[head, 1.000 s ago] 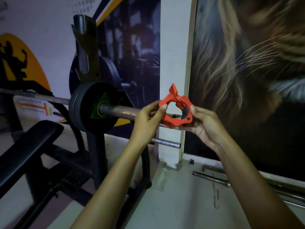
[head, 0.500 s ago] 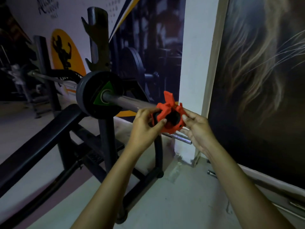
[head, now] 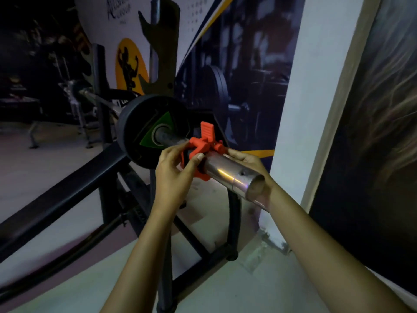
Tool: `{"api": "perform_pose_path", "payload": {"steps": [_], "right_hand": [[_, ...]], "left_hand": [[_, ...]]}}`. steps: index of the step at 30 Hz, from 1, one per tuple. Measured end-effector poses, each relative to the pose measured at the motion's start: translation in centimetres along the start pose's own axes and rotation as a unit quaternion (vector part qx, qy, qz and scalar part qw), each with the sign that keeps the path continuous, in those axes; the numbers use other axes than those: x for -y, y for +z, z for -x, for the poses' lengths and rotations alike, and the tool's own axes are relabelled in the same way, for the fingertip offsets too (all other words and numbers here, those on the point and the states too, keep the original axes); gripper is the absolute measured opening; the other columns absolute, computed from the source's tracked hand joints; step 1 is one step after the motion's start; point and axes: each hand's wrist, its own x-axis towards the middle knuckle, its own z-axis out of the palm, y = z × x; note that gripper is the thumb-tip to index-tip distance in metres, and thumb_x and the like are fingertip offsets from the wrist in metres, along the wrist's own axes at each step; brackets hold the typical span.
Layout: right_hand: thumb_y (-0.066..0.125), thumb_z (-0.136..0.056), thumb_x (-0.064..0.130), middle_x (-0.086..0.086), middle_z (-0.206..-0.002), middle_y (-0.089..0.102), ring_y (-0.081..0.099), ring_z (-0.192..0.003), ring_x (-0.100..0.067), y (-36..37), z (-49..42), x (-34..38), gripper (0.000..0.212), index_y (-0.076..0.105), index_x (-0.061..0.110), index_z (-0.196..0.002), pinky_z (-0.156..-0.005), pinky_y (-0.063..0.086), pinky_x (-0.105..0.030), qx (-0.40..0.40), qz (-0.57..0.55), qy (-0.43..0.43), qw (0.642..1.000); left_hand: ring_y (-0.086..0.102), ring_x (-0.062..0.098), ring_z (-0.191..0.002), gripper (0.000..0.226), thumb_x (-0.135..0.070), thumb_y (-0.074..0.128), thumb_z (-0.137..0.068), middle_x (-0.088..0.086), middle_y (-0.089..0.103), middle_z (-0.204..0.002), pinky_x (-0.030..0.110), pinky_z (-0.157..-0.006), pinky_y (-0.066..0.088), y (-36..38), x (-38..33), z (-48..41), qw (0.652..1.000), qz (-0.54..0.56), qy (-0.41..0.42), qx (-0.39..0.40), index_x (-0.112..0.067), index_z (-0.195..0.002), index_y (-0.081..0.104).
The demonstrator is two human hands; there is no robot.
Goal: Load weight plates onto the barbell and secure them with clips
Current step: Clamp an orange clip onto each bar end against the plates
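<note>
A black weight plate (head: pixel 144 136) with a green triangle mark sits on the steel barbell sleeve (head: pixel 232 175), whose open end points toward me. A red clip (head: pixel 203 147) rings the sleeve a short way out from the plate, its lever standing up. My left hand (head: pixel 176 170) grips the clip from the near left side. My right hand (head: pixel 246 161) holds its far right side and is partly hidden behind the sleeve. Bare steel shows between clip and plate.
The bar rests on a black bench rack with a notched upright (head: pixel 162 53). A padded bench (head: pixel 52 199) runs at lower left. Another plate (head: pixel 216 91) hangs behind on the rack. A white pillar (head: pixel 311 109) and mural wall stand close on the right.
The clip went from being held off the bar's end to sitting on the sleeve, slid inward toward the plate. My view moved closer, looking along the sleeve.
</note>
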Motion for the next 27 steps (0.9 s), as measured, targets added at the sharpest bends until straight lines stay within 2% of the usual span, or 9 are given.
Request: {"api": "perform_pose_path", "payload": {"steps": [2,5,8,13,16,18,19,23,27], "right_hand": [[0.052,-0.089,0.003,-0.012,-0.116,0.061,0.061,-0.102,-0.011,0.6,-2.7,0.0,0.037,0.049,-0.005,-0.126,-0.087,0.049,-0.022,-0.001,0.089,-0.032,0.996],[0.052,-0.09,0.003,-0.02,-0.125,0.056,0.054,-0.114,-0.024,1.9,-6.6,-0.5,0.037,0.048,-0.004,-0.127,-0.101,0.041,-0.035,0.019,0.135,-0.056,0.989],[0.051,-0.091,0.001,-0.023,-0.124,0.055,0.054,-0.111,-0.023,3.3,-10.0,-1.2,0.035,0.048,-0.008,-0.125,-0.102,0.04,-0.034,0.027,0.141,-0.072,0.987],[0.056,-0.089,0.007,-0.002,-0.08,0.069,0.06,-0.06,0.006,5.0,-14.7,-2.1,0.022,0.062,-0.005,-0.107,-0.061,0.047,-0.01,0.031,0.106,-0.067,0.992],[0.065,-0.085,0.017,0.012,-0.051,0.066,0.06,-0.052,0.002,6.1,-16.5,-2.5,0.014,0.071,0.005,-0.081,-0.05,0.046,-0.015,0.029,0.104,-0.053,0.993],[0.072,-0.076,0.036,0.012,-0.04,0.059,0.056,-0.043,-0.002,6.6,-17.6,-2.4,0.031,0.061,0.018,-0.053,-0.045,0.039,-0.019,-0.002,0.15,-0.064,0.987],[0.073,-0.07,0.047,0.012,-0.04,0.057,0.054,-0.043,-0.005,6.8,-18.0,-2.3,0.039,0.057,0.019,-0.05,-0.045,0.037,-0.02,-0.014,0.179,-0.07,0.981],[0.065,-0.058,0.071,-0.009,-0.091,0.07,0.064,-0.086,-0.027,7.7,-18.8,-1.2,0.073,0.066,0.009,-0.096,-0.064,0.043,-0.028,-0.027,0.309,-0.077,0.947],[0.056,-0.071,0.068,-0.006,-0.075,0.057,0.054,-0.07,-0.025,7.8,-18.9,-0.9,0.063,0.063,0.007,-0.086,-0.059,0.035,-0.028,-0.053,0.364,-0.13,0.921]], "left_hand": [[0.054,0.018,-0.108,0.038,-0.025,0.067,-0.081,0.007,0.055,-0.116,0.041,-0.095,0.046,-0.3,1.5,-1.5,1.0,-0.008,-0.013,-0.019,-0.012,-0.116,0.061],[0.051,0.02,-0.114,0.036,-0.026,0.065,-0.083,0.011,0.055,-0.121,0.04,-0.096,0.046,-0.7,3.8,-4.1,0.997,-0.062,-0.014,-0.045,-0.011,-0.116,0.062],[0.053,0.021,-0.111,0.037,-0.025,0.062,-0.086,0.011,0.057,-0.12,0.038,-0.095,0.046,-0.6,5.5,-6.0,0.992,-0.098,-0.015,-0.083,-0.009,-0.119,0.06],[0.046,0.012,-0.118,0.047,-0.025,0.054,-0.091,0.011,0.05,-0.135,0.008,-0.088,0.035,-0.3,7.2,-8.2,0.985,-0.107,-0.073,-0.116,-0.007,-0.133,0.044],[0.048,0.017,-0.121,0.045,-0.023,0.053,-0.092,0.012,0.052,-0.134,0.022,-0.098,0.039,-0.6,7.4,-9.1,0.983,-0.122,-0.093,-0.103,-0.006,-0.132,0.045],[0.05,0.018,-0.12,0.043,-0.021,0.054,-0.091,0.012,0.054,-0.131,0.031,-0.101,0.041,-0.5,7.4,-9.2,0.981,-0.123,-0.103,-0.105,-0.006,-0.131,0.046],[0.051,0.018,-0.119,0.043,-0.021,0.054,-0.091,0.012,0.055,-0.13,0.032,-0.101,0.042,-0.4,7.3,-9.2,0.981,-0.124,-0.105,-0.109,-0.006,-0.131,0.046],[0.052,0.02,-0.118,0.042,-0.021,0.053,-0.091,0.014,0.057,-0.128,0.038,-0.1,0.043,0.0,6.9,-9.0,0.975,-0.146,-0.116,-0.125,-0.006,-0.13,0.047],[0.056,0.02,-0.113,0.041,-0.021,0.054,-0.091,0.015,0.059,-0.124,0.03,-0.096,0.045,0.0,6.7,-9.2,0.971,-0.167,-0.115,-0.126,-0.006,-0.129,0.049]]}}
